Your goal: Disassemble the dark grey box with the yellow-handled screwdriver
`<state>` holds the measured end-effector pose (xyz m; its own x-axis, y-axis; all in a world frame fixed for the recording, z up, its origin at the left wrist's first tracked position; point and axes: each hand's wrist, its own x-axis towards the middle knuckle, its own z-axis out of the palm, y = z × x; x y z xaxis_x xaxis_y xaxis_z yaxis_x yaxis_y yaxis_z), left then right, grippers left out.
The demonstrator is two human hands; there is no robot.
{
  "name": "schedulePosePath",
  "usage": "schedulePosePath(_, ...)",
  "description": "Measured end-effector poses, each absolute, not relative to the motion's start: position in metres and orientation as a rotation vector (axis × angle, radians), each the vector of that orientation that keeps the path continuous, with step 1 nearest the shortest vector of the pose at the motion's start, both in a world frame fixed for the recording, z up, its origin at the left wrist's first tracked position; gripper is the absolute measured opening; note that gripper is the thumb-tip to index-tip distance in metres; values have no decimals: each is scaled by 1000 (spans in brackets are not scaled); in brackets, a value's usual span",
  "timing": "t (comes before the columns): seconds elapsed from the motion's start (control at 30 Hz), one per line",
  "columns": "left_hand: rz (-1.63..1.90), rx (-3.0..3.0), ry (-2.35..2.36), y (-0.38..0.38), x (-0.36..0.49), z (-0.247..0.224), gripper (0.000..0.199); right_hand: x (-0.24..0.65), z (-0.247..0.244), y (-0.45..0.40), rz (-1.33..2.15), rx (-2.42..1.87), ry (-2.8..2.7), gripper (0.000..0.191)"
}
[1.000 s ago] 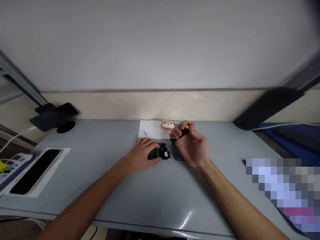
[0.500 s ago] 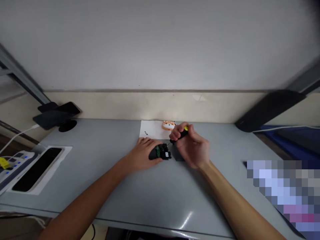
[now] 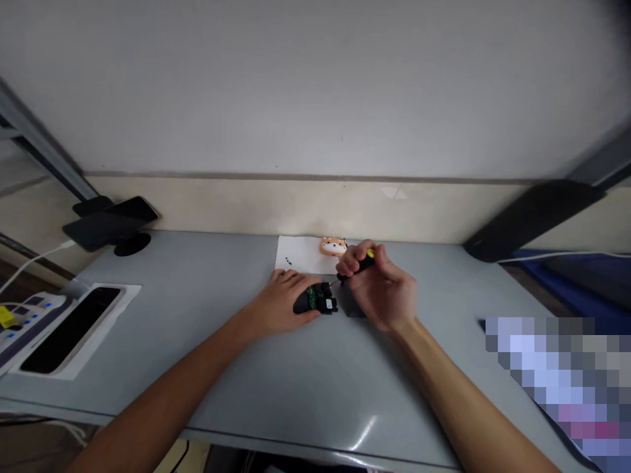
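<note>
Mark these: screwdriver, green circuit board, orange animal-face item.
Screwdriver [image 3: 366, 263]: head view, on the black handle.
Green circuit board [image 3: 312, 297]: head view, on its exposed surface.
Orange animal-face item [image 3: 334, 247]: head view, on the white face.

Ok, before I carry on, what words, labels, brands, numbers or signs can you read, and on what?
None can be read.
White label on the black device in the left hand: too small.
Yellow tag at the power strip: too blurred to tell any lettering.
Patch at right: pixelated, unreadable.
</note>
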<state>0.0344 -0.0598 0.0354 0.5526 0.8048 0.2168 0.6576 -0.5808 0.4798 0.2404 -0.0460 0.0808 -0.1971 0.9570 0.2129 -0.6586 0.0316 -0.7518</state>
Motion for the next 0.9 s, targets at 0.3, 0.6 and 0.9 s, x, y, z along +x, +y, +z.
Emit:
schedulePosePath(0.3,598,2433,1196,-59,34,34,48,240,81,-45,1552,-426,-881,34)
schedulePosePath(0.6,624,2448,1195,-58,34,30,50,237,83,-48,1548,-443,-931,34)
schedulePosePath(0.9,609,2441,1205,-59,35,35,51,237,85,-50,1566,-407,-908,37)
